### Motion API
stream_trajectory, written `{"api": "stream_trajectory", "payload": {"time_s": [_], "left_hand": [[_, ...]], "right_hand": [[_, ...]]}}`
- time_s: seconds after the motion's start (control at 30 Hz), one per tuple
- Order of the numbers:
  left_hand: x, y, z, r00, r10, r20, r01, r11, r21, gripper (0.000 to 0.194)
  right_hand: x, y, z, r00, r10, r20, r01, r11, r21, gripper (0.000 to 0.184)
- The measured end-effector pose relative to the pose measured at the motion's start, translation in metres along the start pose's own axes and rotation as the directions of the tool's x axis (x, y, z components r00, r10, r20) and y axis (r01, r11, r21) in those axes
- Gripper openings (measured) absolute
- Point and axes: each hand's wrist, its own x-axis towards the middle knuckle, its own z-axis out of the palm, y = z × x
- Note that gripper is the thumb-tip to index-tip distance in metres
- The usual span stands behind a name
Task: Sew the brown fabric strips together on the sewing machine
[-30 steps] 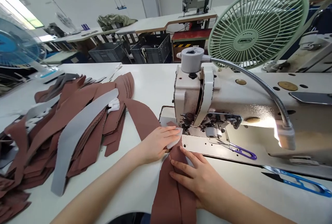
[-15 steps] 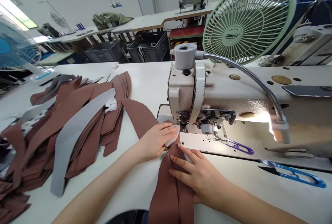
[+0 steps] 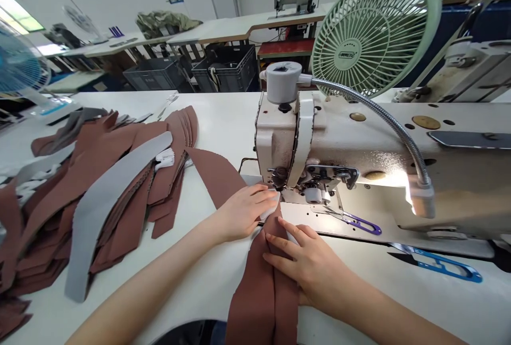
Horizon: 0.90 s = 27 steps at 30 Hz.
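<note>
Two long brown fabric strips [image 3: 251, 297] lie side by side from the table's front edge up to the sewing machine [image 3: 339, 126]. Close by the needle area, my left hand [image 3: 241, 212] is closed on a turned-up end of fabric, whose pale grey underside [image 3: 271, 206] shows beneath the fingers. My right hand [image 3: 313, 262] rests on the strips just below, fingers spread over the seam between them. Beyond my left hand another part of the brown fabric [image 3: 215, 172] stretches toward the pile. The needle and the left thumb are mostly hidden.
On the left lies a pile of brown pieces [image 3: 91, 148] with a grey strip [image 3: 104, 201] on top. Purple-handled snips [image 3: 361, 223] lie on the machine bed, blue-handled snips [image 3: 443, 265] at its front edge. A green fan [image 3: 375, 31] stands behind the machine.
Both hands and the brown fabric have shifted slightly toward the needle area. The view has turned a little, so the surroundings sit further left.
</note>
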Motion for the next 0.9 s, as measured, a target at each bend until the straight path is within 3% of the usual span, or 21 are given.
{"api": "stream_trajectory", "payload": {"time_s": [0.47, 0.7, 0.9], "left_hand": [[0.003, 0.005, -0.004, 0.999, -0.024, -0.027, 0.023, 1.0, -0.014, 0.044], [0.007, 0.009, -0.012, 0.993, -0.112, 0.036, 0.112, 0.994, 0.014, 0.04], [0.0, 0.017, -0.022, 0.994, -0.091, 0.064, 0.085, 0.992, 0.095, 0.034]], "right_hand": [[0.001, -0.001, -0.003, 1.0, -0.007, -0.007, 0.007, 1.0, -0.024, 0.043], [0.004, 0.003, -0.007, 1.0, 0.001, 0.003, 0.0, 0.999, -0.038, 0.043], [0.003, -0.004, -0.008, 0.999, -0.005, 0.043, 0.007, 0.999, -0.033, 0.048]]}}
